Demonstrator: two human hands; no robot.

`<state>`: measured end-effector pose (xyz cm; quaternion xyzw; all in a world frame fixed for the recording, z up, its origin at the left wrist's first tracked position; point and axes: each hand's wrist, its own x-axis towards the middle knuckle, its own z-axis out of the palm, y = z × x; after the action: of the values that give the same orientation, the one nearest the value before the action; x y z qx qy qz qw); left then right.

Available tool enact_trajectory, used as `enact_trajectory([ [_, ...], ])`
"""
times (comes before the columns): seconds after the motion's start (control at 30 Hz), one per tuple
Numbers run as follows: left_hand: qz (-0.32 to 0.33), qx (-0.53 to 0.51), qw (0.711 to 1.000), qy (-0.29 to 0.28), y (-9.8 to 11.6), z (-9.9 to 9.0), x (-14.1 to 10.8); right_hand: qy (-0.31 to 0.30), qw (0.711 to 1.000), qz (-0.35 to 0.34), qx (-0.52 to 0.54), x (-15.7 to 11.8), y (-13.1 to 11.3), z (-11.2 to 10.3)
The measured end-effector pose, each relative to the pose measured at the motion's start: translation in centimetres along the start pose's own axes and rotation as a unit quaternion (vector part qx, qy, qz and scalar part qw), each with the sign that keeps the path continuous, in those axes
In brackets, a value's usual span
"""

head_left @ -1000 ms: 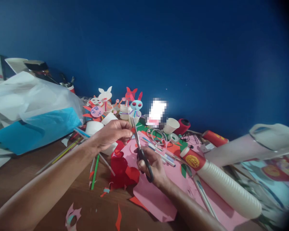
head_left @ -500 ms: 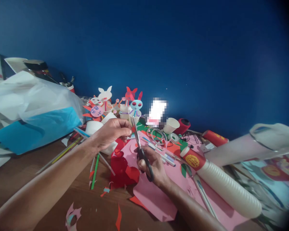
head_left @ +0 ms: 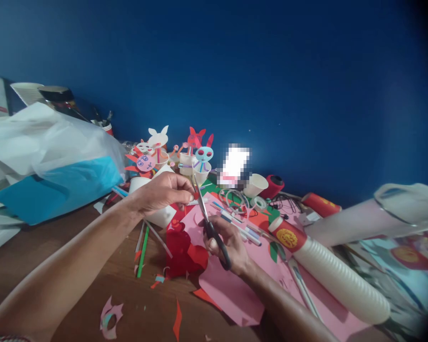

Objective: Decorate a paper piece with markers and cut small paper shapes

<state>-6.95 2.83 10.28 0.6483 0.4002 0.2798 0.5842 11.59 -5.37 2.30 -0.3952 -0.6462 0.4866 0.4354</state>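
Observation:
My right hand grips the black handles of the scissors, whose blades point up and away, slightly parted. My left hand is pinched just left of the blades, with a small red piece at its fingertips. Beneath the hands lie red paper and pink paper. Behind them, paper cups hold figures on straws, among them a light blue face, a white rabbit shape and a pink face.
At the right lies a long stack of paper cups. A plastic bag with blue paper fills the left. Markers, a tape roll and a green straw lie nearby. Paper scraps are in front.
The view has shifted slightly, so the scene sits a little further right. The scissor blades look a bit further apart near my left fingertips.

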Motion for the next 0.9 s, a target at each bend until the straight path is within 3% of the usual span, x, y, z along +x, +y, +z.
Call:
enact_trajectory([
  [0.9,-0.022,0.038,0.999,-0.004,0.19,-0.70,-0.08,0.042,0.997,0.001,-0.064,0.11,-0.50,0.06],
])
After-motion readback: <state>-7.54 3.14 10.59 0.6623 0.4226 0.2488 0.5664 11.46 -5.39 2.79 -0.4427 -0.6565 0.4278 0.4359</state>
